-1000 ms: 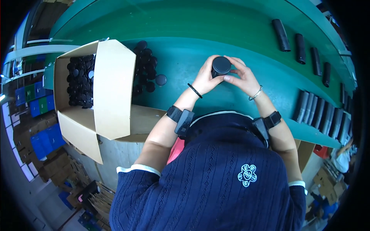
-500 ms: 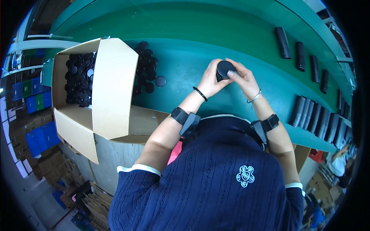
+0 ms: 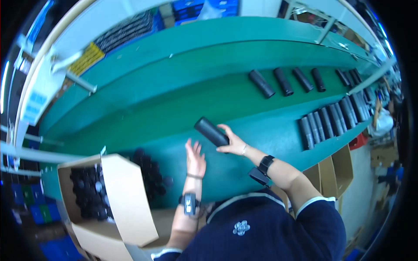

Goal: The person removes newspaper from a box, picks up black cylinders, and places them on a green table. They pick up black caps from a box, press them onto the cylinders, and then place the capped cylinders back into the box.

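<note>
Green bench (image 3: 174, 113), carton (image 3: 126, 204) of black caps (image 3: 87, 191)

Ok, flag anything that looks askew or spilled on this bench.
A few black caps lie loose on the green bench beside the open box. The tubes lie in neat rows; nothing looks damaged.

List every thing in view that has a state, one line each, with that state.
right hand: closed around the black tube
black tube: held, lying tilted over the green belt
left hand: open, fingers spread, holding nothing
cardboard box: open, flap up, filled with black parts
four tubes on the green belt: lying apart from one another
row of tubes: lying side by side on the teal table edge
</note>
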Demonstrator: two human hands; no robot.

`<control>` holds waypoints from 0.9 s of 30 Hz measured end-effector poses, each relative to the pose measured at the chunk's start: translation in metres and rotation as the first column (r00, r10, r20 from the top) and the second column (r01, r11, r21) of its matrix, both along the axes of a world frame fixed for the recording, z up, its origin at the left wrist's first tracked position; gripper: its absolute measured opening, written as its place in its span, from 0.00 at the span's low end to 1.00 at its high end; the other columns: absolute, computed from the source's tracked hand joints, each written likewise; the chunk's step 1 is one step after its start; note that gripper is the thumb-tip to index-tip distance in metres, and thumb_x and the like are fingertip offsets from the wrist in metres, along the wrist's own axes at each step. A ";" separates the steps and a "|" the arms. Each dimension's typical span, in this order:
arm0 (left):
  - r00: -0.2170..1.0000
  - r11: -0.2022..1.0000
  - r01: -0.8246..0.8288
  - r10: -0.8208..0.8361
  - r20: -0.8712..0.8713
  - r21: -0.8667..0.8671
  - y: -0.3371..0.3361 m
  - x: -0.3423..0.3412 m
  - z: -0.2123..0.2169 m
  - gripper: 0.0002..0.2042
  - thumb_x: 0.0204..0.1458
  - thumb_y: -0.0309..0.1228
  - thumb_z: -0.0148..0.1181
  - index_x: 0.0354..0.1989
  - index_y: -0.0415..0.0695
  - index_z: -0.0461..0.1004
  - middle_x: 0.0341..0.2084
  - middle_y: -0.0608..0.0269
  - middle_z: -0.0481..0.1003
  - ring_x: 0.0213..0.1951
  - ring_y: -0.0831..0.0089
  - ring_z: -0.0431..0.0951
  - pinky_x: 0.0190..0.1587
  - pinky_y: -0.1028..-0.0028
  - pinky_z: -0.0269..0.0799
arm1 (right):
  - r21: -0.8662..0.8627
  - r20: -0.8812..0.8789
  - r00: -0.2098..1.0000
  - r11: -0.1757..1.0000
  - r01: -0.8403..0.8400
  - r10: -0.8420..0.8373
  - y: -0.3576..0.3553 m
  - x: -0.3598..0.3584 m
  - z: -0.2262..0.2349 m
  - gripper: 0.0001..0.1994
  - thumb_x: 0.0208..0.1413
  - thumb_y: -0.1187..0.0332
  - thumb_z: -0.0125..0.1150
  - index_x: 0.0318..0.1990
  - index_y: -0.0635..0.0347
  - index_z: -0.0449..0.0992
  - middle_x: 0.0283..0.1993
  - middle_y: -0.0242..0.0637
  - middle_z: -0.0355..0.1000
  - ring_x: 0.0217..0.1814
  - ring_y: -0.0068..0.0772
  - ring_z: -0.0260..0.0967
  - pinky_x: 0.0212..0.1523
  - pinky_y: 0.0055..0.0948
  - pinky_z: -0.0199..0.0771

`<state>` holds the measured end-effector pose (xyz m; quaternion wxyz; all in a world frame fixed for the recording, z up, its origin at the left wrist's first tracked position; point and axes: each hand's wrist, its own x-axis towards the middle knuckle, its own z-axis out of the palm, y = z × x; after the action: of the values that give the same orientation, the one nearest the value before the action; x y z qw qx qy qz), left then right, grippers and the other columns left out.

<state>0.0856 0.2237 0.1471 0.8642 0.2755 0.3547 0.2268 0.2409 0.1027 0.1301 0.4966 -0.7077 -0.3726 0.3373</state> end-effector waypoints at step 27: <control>-0.173 -0.117 0.954 -0.967 -0.187 -0.276 -0.425 0.051 -0.041 0.13 0.61 0.33 0.48 0.52 0.43 0.67 0.41 0.62 0.74 0.41 0.75 0.75 0.43 0.76 0.72 | -0.422 -0.338 0.030 0.179 0.889 -0.941 -0.569 -0.287 -0.114 0.04 0.53 0.73 0.58 0.34 0.62 0.77 0.29 0.29 0.74 0.30 0.17 0.69 0.33 0.20 0.71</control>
<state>0.1363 -0.2014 0.1057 0.6707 0.4634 0.1717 -0.5531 -0.0460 -0.4664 0.0160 0.6414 -0.6743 0.3391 0.1382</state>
